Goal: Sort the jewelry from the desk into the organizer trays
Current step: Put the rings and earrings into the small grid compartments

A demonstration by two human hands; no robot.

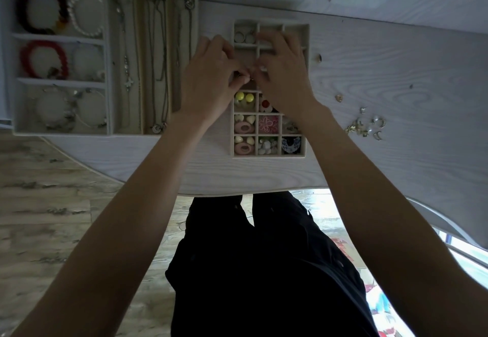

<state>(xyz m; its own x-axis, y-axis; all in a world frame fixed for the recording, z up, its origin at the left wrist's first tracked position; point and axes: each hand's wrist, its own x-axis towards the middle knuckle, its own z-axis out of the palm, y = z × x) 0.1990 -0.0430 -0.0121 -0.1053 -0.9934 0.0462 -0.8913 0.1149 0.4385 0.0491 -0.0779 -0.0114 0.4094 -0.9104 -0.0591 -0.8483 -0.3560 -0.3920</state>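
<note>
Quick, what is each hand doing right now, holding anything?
Left hand: fingers curled, pinching a tiny item over the small compartment tray; too small to identify.
Right hand: fingertips pinched at the same tiny item.

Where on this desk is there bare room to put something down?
Bare desk lies along the near edge below the grid tray, and far right beyond the loose earrings. Crowded: both hands over that tray.

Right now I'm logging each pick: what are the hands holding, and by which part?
Both hands, left and right, pinch one tiny jewelry piece between their fingertips above the grid tray. It is too small to identify it or the part held.
</note>
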